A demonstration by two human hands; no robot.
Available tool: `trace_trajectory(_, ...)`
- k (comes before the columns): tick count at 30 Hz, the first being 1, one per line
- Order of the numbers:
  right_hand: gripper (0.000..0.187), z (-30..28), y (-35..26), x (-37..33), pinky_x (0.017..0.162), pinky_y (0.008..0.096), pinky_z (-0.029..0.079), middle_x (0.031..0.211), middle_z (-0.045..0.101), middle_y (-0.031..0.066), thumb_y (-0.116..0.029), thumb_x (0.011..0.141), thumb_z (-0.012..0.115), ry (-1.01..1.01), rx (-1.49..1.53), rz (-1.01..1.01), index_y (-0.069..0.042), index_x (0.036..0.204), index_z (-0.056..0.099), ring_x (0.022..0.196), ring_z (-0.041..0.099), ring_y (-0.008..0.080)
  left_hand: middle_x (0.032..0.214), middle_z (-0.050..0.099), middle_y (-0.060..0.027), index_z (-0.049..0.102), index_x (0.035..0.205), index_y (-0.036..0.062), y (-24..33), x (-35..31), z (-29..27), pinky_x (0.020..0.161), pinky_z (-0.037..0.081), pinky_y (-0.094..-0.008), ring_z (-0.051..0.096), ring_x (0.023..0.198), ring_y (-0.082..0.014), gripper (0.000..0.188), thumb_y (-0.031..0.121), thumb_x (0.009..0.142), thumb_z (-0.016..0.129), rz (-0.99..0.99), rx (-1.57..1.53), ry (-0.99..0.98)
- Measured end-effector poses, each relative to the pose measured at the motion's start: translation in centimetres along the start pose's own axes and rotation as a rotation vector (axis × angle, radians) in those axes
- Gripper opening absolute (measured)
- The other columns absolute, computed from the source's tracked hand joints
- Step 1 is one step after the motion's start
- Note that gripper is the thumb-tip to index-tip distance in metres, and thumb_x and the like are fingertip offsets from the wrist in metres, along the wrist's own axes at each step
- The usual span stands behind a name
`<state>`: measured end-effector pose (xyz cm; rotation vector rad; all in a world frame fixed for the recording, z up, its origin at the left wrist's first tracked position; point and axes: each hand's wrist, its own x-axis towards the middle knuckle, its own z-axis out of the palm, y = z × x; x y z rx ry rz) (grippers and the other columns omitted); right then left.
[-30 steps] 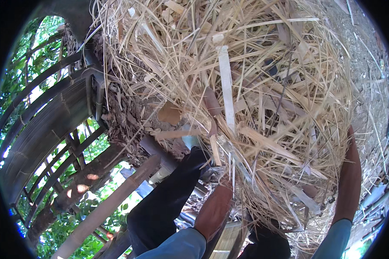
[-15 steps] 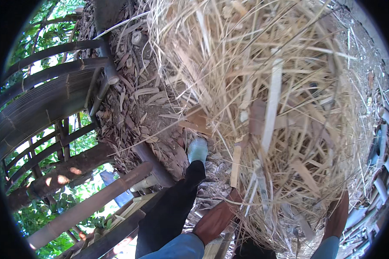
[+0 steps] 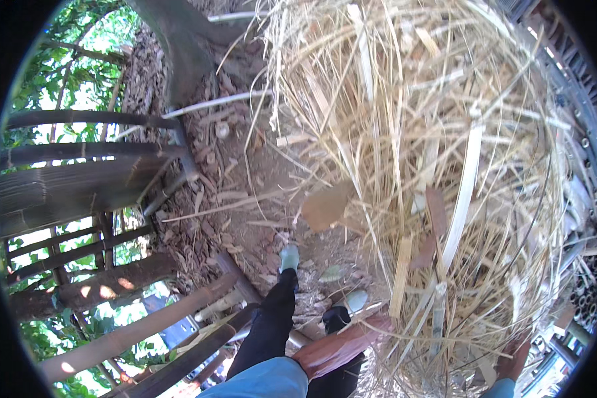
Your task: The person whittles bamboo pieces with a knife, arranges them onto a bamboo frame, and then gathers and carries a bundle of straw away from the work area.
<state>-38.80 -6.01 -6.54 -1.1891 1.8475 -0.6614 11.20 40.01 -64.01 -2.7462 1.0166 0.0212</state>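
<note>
A big loose bundle of pale bamboo shavings (image 3: 404,132) fills the middle and right, with thin curled strands and some wider flat strips sticking out. My left hand (image 3: 379,323) reaches into its lower left side, the fingers buried under the strands. On the lower right side, my right hand (image 3: 515,351) is likewise sunk into the shavings, fingers covered. The bundle rests between both arms and hides part of the ground. A brown dry leaf or sheath piece (image 3: 326,206) shows at the bundle's left edge.
Dark bamboo benches or railings (image 3: 86,189) stand at the left, with a bamboo pole (image 3: 139,328) nearer me. A tree trunk (image 3: 182,50) rises far left of the bundle. Dry leaves litter the ground (image 3: 259,179). Cut bamboo tubes (image 3: 587,298) lie at the right.
The bundle has shifted slightly right in view, together with my arms. More ground shows to its left. My second foot has come into view, and the tree trunk shows more fully.
</note>
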Motion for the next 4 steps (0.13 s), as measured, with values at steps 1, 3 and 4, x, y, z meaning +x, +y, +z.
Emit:
trace_trajectory(1,0.048,-1.0,-1.9,-1.3,0.107,0.036,0.043,0.14,0.055,0.011,-0.028,0.103,0.054,0.01,-0.065,-0.018,-0.009,0.147,0.048,0.124,0.053,0.0245,0.076,0.064,-0.0033,0.066,0.08,0.0158,-0.5,0.7,-2.7,0.056,0.053,-0.0373,0.067,0.07,-0.0231,0.008,0.017,0.083,0.059,-0.006,-0.007,0.037)
trace_trajectory(3,0.05,-1.3,-4.7,-3.5,0.108,0.0374,0.042,0.141,0.054,0.0138,-0.028,0.101,0.055,-0.019,-0.191,-0.044,-0.009,0.147,0.047,0.127,0.052,0.0276,0.086,0.073,-0.0098,0.069,0.084,0.0104,-4.3,0.0,-8.1,0.062,0.058,-0.0387,0.073,0.076,-0.0308,0.011,0.016,0.085,0.06,-0.17,-0.155,-0.24)
trace_trajectory(4,0.052,-3.1,-6.5,-4.9,0.109,0.0381,0.041,0.141,0.054,0.0152,-0.027,0.1,0.056,0.04,-0.299,-0.071,-0.009,0.148,0.047,0.128,0.051,0.0292,0.086,0.073,-0.0098,0.069,0.084,0.0104,-2.1,0.1,-11.6,0.062,0.058,-0.0387,0.073,0.076,-0.0308,0.011,0.016,0.085,0.06,-0.121,-0.211,-0.216)
